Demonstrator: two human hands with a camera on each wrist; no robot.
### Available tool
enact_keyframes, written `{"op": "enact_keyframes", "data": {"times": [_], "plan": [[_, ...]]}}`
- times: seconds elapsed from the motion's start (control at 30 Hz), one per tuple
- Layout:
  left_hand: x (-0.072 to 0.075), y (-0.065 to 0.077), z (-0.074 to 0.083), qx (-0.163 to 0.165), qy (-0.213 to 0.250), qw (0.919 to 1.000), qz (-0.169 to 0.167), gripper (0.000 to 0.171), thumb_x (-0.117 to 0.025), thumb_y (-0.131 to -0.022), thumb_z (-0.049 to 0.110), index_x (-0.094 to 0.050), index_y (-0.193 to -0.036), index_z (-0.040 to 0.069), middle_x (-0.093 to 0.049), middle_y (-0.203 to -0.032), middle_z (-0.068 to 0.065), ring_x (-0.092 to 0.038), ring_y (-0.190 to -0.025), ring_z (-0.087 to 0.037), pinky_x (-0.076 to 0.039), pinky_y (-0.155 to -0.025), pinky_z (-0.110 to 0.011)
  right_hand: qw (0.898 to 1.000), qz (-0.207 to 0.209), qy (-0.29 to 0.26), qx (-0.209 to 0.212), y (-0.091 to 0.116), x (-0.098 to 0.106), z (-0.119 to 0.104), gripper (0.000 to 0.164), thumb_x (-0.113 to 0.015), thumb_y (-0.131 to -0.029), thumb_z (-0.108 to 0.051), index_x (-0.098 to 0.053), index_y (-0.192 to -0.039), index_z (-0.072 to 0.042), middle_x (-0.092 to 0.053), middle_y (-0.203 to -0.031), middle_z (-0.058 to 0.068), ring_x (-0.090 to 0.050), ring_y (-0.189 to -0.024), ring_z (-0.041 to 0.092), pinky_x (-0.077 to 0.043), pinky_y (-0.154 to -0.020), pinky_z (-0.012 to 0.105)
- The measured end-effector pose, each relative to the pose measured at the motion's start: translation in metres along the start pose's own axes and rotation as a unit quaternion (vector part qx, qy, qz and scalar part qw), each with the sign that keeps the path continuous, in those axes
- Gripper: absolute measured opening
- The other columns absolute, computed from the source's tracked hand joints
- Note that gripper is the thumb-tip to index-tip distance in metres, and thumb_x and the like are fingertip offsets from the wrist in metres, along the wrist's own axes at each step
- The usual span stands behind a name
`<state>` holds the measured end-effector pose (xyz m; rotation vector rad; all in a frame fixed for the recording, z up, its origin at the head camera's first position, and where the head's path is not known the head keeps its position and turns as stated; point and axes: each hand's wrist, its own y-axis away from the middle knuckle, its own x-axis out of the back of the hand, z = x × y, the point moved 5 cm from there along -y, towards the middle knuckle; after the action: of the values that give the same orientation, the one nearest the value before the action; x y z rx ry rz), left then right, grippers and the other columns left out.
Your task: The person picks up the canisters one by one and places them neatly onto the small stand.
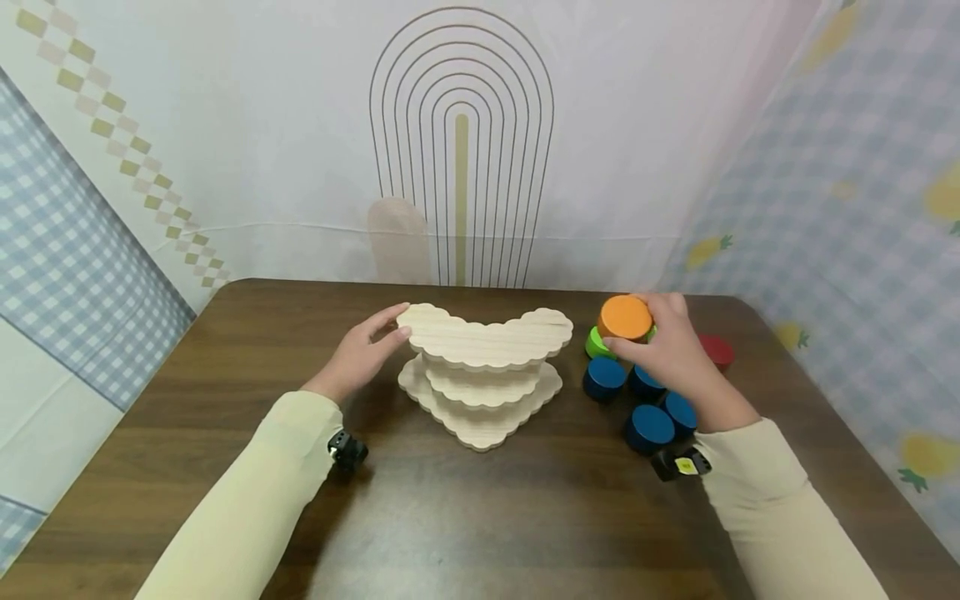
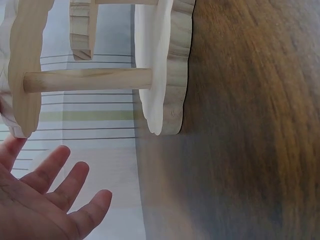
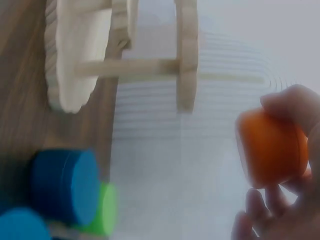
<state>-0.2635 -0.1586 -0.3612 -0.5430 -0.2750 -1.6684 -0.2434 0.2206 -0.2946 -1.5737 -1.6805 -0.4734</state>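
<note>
Fingers of the right hand [image 1: 670, 337] grasp an orange cylinder [image 1: 626, 317], flat face up. The left hand [image 1: 360, 357], fingers spread, touches a wooden stand [image 1: 483, 342] stretching lengthwise rightward from them.

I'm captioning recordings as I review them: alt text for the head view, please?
A person's right hand holds an orange cylinder near blue cylinders, a red cylinder and at least one green cylinder. The left hand touches a tiered wooden stand with scalloped edges on a brown table.
</note>
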Motion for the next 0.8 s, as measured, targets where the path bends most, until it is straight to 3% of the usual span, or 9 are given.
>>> {"op": "enact_keyframes", "data": {"times": [0.8], "plan": [[-0.004, 0.002, -0.006, 0.017, 0.019, 0.9997, -0.006, 0.054, -0.049, -0.101, 0.034, -0.036, -0.151, 0.017, -0.047, -0.139, -0.020, -0.043, -0.127, -0.033, -0.034, -0.106, -0.052, 0.996, -0.059, -0.062, 0.011, -0.039, -0.052, -0.057, 0.060, -0.075, -0.081, -0.019, -0.050, -0.131, 0.000, -0.035, -0.125, 0.020, -0.038, -0.112, 0.031, -0.043, -0.093, 0.051]]}}
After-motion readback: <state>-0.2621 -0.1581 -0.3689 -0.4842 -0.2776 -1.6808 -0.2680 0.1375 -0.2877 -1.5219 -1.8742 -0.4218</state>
